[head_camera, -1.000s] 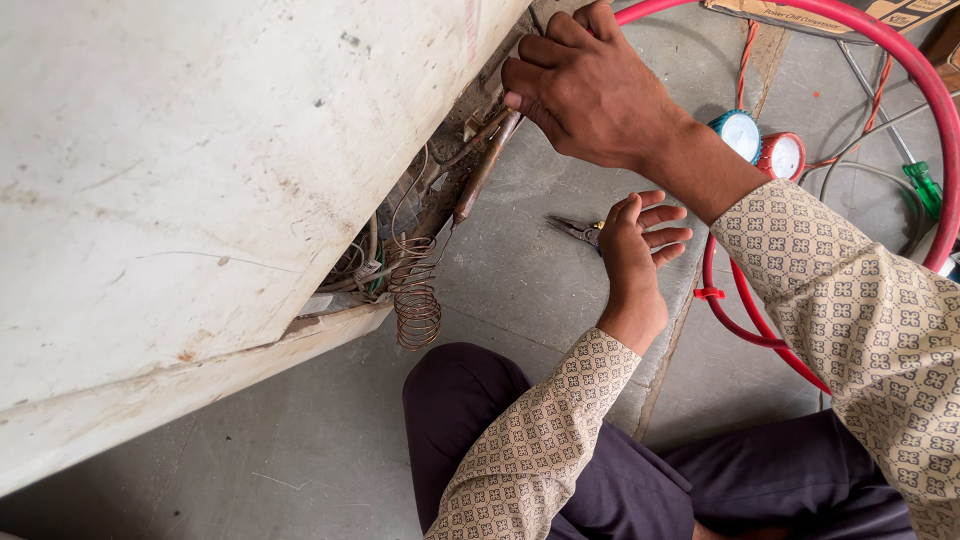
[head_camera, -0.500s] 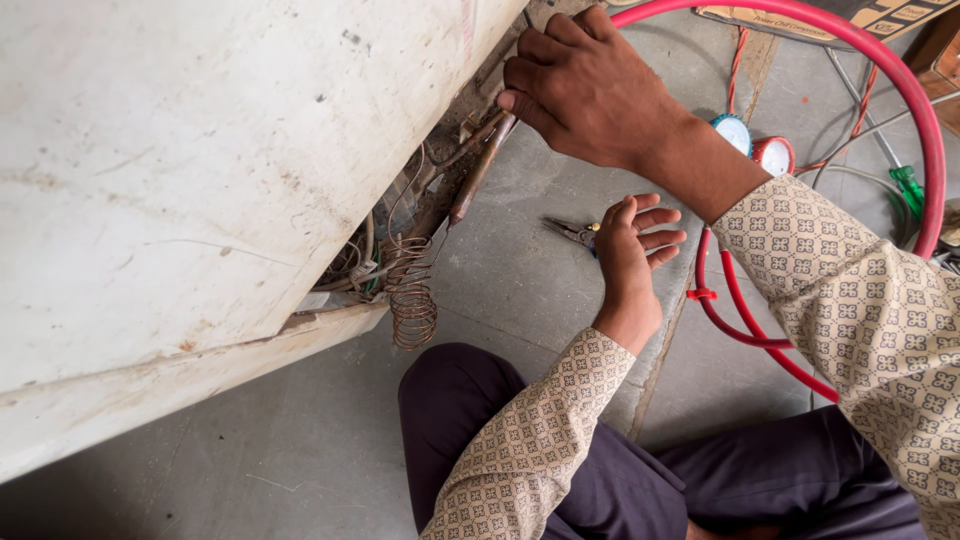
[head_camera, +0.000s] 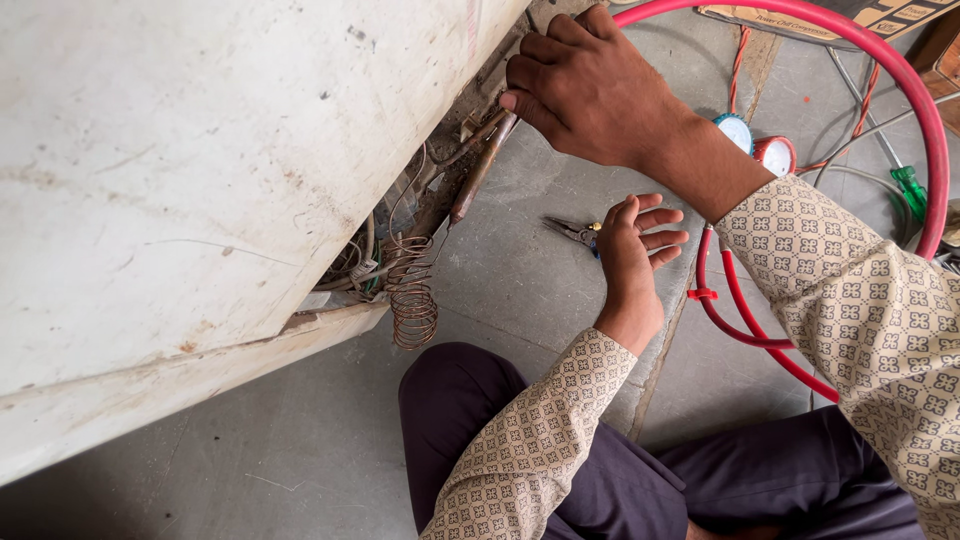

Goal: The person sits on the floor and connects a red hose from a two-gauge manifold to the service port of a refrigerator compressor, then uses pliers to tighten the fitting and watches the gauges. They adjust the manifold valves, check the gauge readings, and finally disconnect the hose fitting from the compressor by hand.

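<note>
Left hand (head_camera: 632, 252) open, fingers spread, grip empty, hovering just over small pliers (head_camera: 575, 233) on the floor. Farther up, right hand (head_camera: 590, 85) closed on the top of a copper tube (head_camera: 478, 172) at the white appliance (head_camera: 200, 190), thin coil (head_camera: 412, 295) hanging below that grip. Risk, likely: kinking the tube or snapping the coil's fine line if bent or pulled hard; beyond, red hose (head_camera: 900, 90) and gauges (head_camera: 755, 143).

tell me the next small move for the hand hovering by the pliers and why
Probably lower the left hand onto the small metal pliers and grip them: its fingers are spread, empty, beside them on the grey floor, while the right hand stays on the copper tube.
</note>
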Demonstrator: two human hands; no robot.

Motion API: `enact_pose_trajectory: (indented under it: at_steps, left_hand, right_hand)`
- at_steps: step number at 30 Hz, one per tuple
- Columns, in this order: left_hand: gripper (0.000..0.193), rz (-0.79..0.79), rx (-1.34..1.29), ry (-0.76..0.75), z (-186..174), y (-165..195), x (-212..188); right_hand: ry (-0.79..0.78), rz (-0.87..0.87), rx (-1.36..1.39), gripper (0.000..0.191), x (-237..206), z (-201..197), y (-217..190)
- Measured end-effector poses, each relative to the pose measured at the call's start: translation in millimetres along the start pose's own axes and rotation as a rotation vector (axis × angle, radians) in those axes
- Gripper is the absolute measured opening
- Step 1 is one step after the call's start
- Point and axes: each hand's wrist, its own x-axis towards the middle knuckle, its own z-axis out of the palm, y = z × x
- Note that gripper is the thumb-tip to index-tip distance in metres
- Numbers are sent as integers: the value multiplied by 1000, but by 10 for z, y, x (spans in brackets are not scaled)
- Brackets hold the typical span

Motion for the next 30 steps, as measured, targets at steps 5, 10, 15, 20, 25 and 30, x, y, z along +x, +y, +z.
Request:
enact_pose_trajectory:
  at_steps: [5, 10, 15, 20, 25, 30]
  left_hand:
    - [39, 0, 11, 1, -6, -22, 2]
    - [39, 0, 20, -7, -9, -54, 11]
    - [38, -9, 11, -4, -11, -47, 17]
    - [39, -27, 29, 5, 10, -17, 2]
    - [39, -36, 24, 18, 10, -40, 25]
    - [38, -18, -10, 9, -23, -100, 104]
  right_hand:
    - [-7, -6, 0, 37, 4, 6, 9]
    - [-14, 2, -42, 41, -27, 33, 9]
    - [71, 49, 0, 36, -74, 93, -36]
    - [80, 88, 124, 31, -55, 136, -62]
    - [30, 138, 166, 29, -2, 84, -105]
    - [176, 156, 237, 24, -142, -170, -112]
